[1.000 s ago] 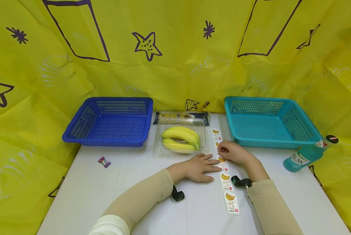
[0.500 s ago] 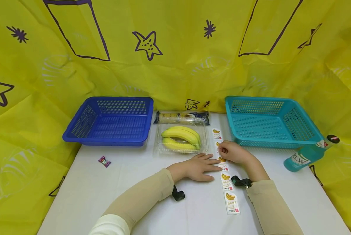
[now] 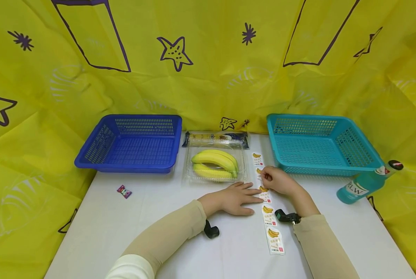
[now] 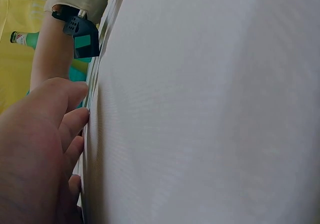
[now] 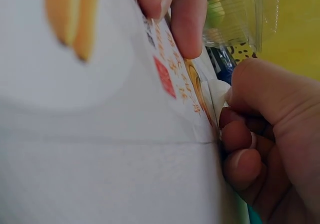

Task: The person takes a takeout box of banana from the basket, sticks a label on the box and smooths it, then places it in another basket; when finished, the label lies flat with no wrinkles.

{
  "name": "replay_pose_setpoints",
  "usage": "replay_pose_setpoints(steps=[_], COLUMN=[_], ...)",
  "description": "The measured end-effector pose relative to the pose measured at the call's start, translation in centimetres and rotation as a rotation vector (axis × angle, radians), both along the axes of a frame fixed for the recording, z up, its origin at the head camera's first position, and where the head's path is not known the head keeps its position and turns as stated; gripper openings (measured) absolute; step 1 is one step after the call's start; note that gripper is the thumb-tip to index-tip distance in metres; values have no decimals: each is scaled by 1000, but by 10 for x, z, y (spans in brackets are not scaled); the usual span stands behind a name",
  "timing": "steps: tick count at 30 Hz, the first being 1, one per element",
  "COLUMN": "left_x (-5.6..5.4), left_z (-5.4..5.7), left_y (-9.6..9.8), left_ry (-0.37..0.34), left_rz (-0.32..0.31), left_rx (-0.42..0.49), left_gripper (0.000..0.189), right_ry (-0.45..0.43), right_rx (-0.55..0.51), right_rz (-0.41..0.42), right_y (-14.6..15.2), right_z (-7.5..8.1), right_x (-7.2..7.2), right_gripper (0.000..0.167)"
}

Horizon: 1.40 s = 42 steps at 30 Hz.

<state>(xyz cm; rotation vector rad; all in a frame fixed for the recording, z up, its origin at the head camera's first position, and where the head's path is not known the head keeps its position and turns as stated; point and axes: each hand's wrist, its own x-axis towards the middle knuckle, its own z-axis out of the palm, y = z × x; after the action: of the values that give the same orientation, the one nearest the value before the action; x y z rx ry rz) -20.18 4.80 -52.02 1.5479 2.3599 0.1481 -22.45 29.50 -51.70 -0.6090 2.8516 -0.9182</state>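
Note:
A strip of banana stickers [image 3: 274, 242] runs front to back on the white table, right of centre in the head view. My left hand [image 3: 237, 199] lies flat with fingers spread, its fingertips on one sticker [image 3: 266, 196] in the strip. Just beyond and to the right, my right hand [image 3: 279, 181] has its fingers curled at the strip. In the right wrist view, thumb and fingers pinch a raised white edge of a sticker [image 5: 216, 92]. That sticker is largely hidden in the head view. The left wrist view shows the left hand [image 4: 37, 144] low along the cloth.
Behind the hands, a clear plastic box [image 3: 189, 175] holds bananas [image 3: 215, 157], with a long packet [image 3: 211, 136] behind it. A blue basket [image 3: 134, 169] stands left, a teal basket [image 3: 316, 170] right. A teal bottle [image 3: 363, 186] leans beside it. A wrapped candy [image 3: 124, 191] lies left.
Very little differs: my right fingertips have shifted slightly to the right along with the pinched sticker edge. My left hand stays in place on the strip.

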Motion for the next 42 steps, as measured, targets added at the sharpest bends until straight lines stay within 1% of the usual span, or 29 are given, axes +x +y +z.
replay_pose_setpoints(steps=[4, 11, 14, 17, 19, 22, 24, 28, 31, 33, 37, 40, 42], left_x=[1, 1, 1, 1, 1, 1, 1, 1, 0, 1, 1, 1, 1], left_z=[2, 5, 6, 6, 6, 5, 5, 4, 4, 4, 4, 4, 5], left_y=[-1, -1, -1, -1, -1, 0, 0, 0, 0, 0, 0, 0, 0], left_ry=[-9, -24, -25, -30, -28, -19, -13, -10, -14, -18, -22, -24, -29], left_rz=[0, 7, 6, 8, 8, 5, 5, 8, 10, 10, 8, 6, 7], left_rx=[4, 4, 1, 3, 4, 6, 5, 6, 7, 6, 5, 3, 2], left_gripper=[55, 54, 54, 54, 54, 54, 54, 54, 54, 54, 54, 55, 55], right_ry=[19, 22, 17, 15, 22, 30, 22, -5, 2, 14, 41, 51, 52], right_rx=[-3, -11, -33, -56, -58, -43, -48, -77, -77, -71, -50, -30, -22], right_rz=[-5, -30, -22, 6, 24, 28, 20, 10, 15, -1, -83, -140, -162], right_y=[0, 1, 1, 1, 2, 2, 3, 3, 2, 2, 2, 2, 2], right_z=[-2, -5, -5, -5, -5, -6, -5, -4, -4, -5, -6, -6, -6], right_x=[0, -1, -1, 0, 0, 0, 1, 1, 0, 0, 1, 1, 0], right_gripper=[12, 12, 13, 16, 18, 21, 19, 9, 5, 5, 11, 26, 34])
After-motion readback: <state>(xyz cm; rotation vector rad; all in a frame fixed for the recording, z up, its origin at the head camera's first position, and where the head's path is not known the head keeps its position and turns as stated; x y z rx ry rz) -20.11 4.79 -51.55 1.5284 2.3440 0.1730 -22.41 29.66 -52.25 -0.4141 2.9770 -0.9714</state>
